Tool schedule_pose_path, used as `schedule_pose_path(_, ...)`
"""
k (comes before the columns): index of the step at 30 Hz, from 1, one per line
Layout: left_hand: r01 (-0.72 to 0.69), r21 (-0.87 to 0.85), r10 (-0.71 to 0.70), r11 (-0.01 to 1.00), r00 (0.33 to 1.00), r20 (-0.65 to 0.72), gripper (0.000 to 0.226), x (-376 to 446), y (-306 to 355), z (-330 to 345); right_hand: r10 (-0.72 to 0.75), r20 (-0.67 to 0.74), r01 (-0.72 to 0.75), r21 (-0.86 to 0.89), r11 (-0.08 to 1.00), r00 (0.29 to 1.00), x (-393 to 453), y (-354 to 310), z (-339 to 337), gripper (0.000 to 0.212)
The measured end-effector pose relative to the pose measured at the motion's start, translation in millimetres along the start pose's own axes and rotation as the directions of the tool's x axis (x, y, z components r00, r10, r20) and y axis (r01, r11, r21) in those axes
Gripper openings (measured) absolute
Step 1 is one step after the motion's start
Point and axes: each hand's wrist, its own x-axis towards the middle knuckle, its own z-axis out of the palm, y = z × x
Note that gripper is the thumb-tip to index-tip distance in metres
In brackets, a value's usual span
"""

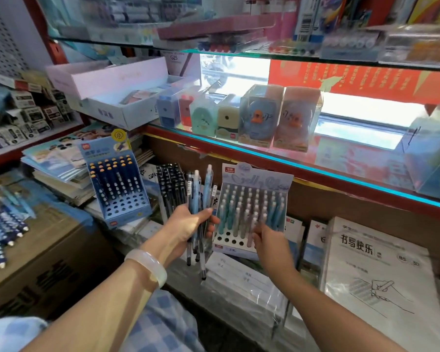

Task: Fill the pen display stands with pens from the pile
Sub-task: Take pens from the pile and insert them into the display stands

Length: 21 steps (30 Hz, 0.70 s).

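A bundle of pens point(197, 212) is gripped upright in the left hand point(188, 231) at the centre of the frame, fingers curled round the barrels, tips pointing down. A pale bangle point(148, 266) is worn on that wrist. Just to the right, the right hand point(266, 240) is held at the lower front of the pastel display stand point(252, 207); a pale pen point(250, 236) is pinched by its fingertips at the front rows, though the exact grip is partly hidden. Most holes of this stand are filled with teal, blue and lilac pens; several front-left holes are seen open. A blue display stand point(117, 184) is set left of centre, only its upper rows filled. Between the 2 stands, a block of black pens point(170, 184) is seen. The pile of blue pens point(3, 224) is spread at the left edge on a cardboard box point(43, 250). Wrapped notebooks point(381, 283) are stacked at lower right.
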Motion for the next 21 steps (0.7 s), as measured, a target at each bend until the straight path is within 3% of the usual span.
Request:
schedule_pose_path(2,0.0,0.0,0.0,1.0,1.0,0.002,0.007,-1,0,-2,0.006,0.014,-0.005,-0.014,1.0,1.0,-6,2,-8,0.018)
schedule_pose_path(4,-0.005,-0.004,0.005,1.0,1.0,0.008,0.005,-1,-1,-2,-0.028,-0.08,0.028,-0.011,1.0,0.996,-15,2,-18,0.022)
schedule_pose_path(7,0.0,-0.016,0.0,1.0,1.0,0.019,0.004,-2,0,-1,-0.104,-0.147,0.135,0.216,0.967,0.984,-19,-21,-40,0.02)
schedule_pose_path(9,-0.004,-0.025,0.005,1.0,0.999,0.033,0.004,-4,1,0,-0.094,-0.069,0.115,0.456,0.882,0.993,-12,-48,-53,0.017)
schedule_pose_path(12,-0.027,-0.017,0.028,0.999,0.997,0.073,0.004,-8,5,-1,-0.009,0.099,-0.066,0.72,0.69,0.995,-1,-80,-64,0.014)
schedule_pose_path(15,-0.056,-0.014,0.057,0.998,0.995,0.079,0.005,-11,11,-11,0.03,0.223,-0.201,0.808,0.554,0.974,9,-96,-64,0.016)
schedule_pose_path(18,-0.065,0.013,0.064,0.998,0.995,0.078,0.006,-13,15,-29,-0.032,0.28,-0.221,0.817,0.533,0.959,15,-109,-61,0.016)
schedule_pose_path(21,-0.055,-0.036,0.052,0.998,0.996,-0.075,0.007,-8,16,-52,-0.045,0.246,-0.192,0.846,0.497,0.968,25,-125,-63,0.014)
